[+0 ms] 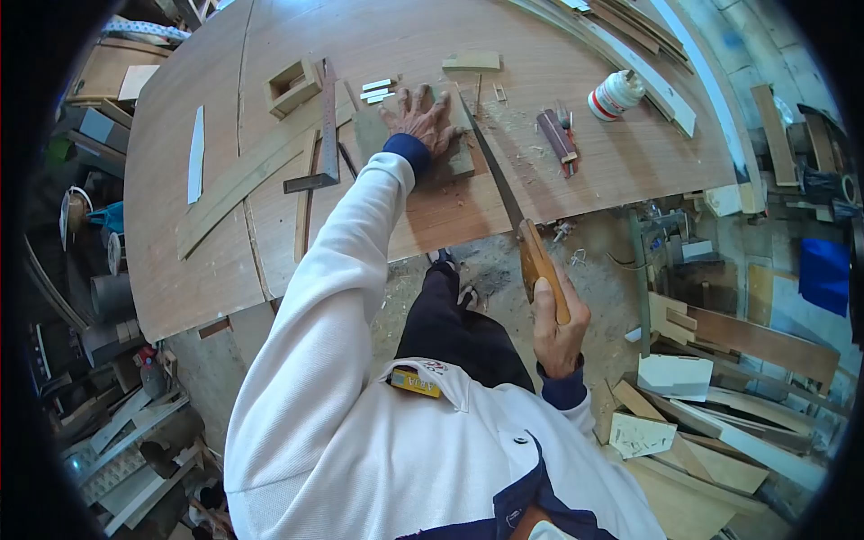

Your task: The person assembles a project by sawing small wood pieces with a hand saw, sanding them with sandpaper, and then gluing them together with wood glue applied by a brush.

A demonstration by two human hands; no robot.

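Observation:
My left hand lies open, fingers spread, pressing on a flat wooden board on the worktable. At the lower right, my right hand is closed around the wooden handle of a handsaw. The saw's blade runs up and left over the tabletop, along the right side of the board. Left of the board lies a try square on some wood strips. A few short white strips sit just beyond my left fingers, and a small wood block lies farther back.
On the worktable are a small open wooden box, a long plank, a white bottle and a brown tool bundle. Sawdust is scattered near the blade. Wood offcuts pile up at the lower right.

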